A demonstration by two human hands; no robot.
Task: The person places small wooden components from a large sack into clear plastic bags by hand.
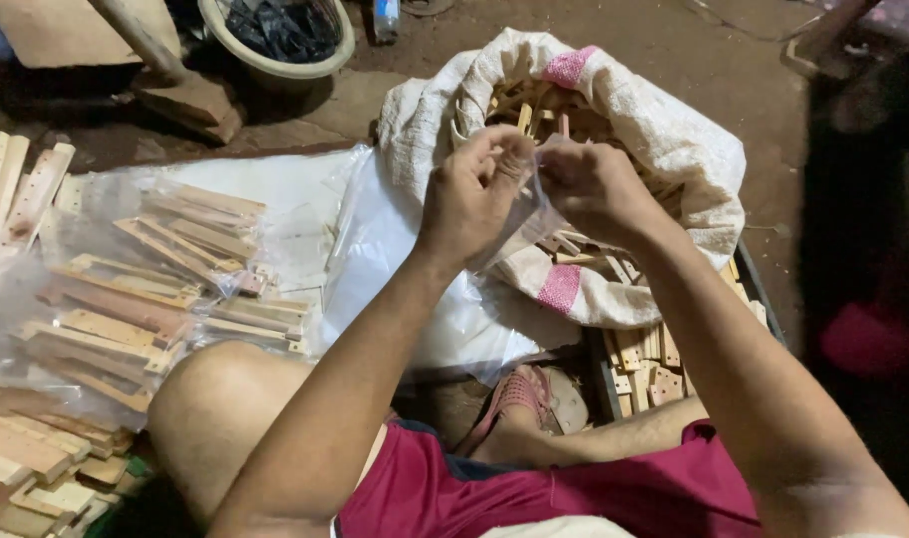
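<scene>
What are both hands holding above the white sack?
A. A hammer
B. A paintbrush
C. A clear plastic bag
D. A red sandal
C: the left hand and right hand pinch a clear plastic bag between them, over the white sack of wooden pieces.

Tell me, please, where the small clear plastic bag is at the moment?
The small clear plastic bag is pinched between the left hand and right hand, centre of view, above the white woven sack.
</scene>
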